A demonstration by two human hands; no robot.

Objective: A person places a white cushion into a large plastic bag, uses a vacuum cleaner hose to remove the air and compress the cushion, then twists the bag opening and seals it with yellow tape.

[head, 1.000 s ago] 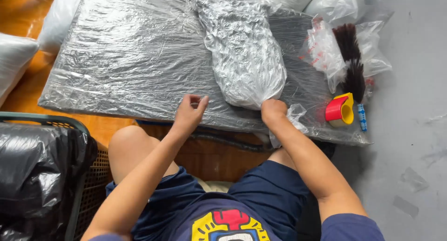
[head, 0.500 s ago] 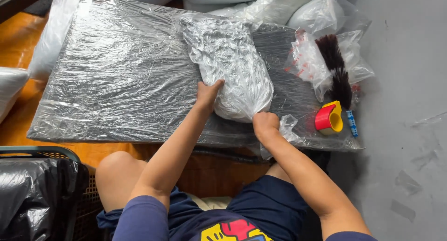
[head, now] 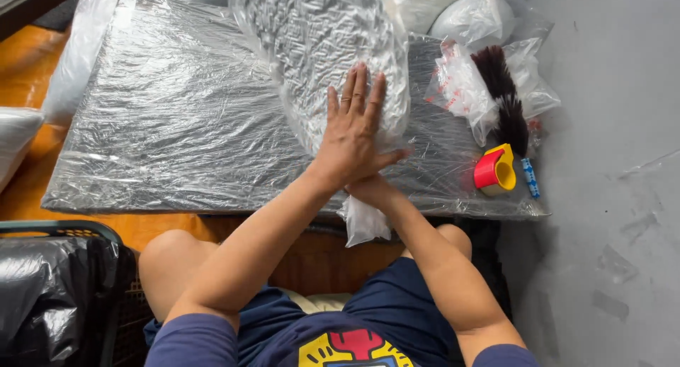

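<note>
Starting at the far left, around 8 o'clock, there's a dark basket (head: 64,232) lined with a black plastic bag (head: 42,296), not involved right now. Next over is the big flat board wrapped in clear film (head: 177,126), which is basically the work surface here.

The main thing is the clear plastic bag stuffed with crinkly filling (head: 319,48), lying on the board from about the middle up toward 12 o'clock. The left hand (head: 352,137) is flat on its lower end, palm down, fingers (head: 360,83) spread wide and pinching nothing. The right hand (head: 368,190) is tucked under the left wrist at the bag's loose tail (head: 365,225), which hangs off the board's near edge. Its fingers are hidden, so there's no telling if they grip or just rest.

For squashing a bag flat like this, it looks best to keep that wide palm and press toward the open tail, so trapped air has a way out. Pushing too sharply would probably just bunch the film.

Off at 3 o'clock: a dark brush (head: 504,98) on smaller bags, and a red and yellow tape dispenser (head: 496,170).
</note>
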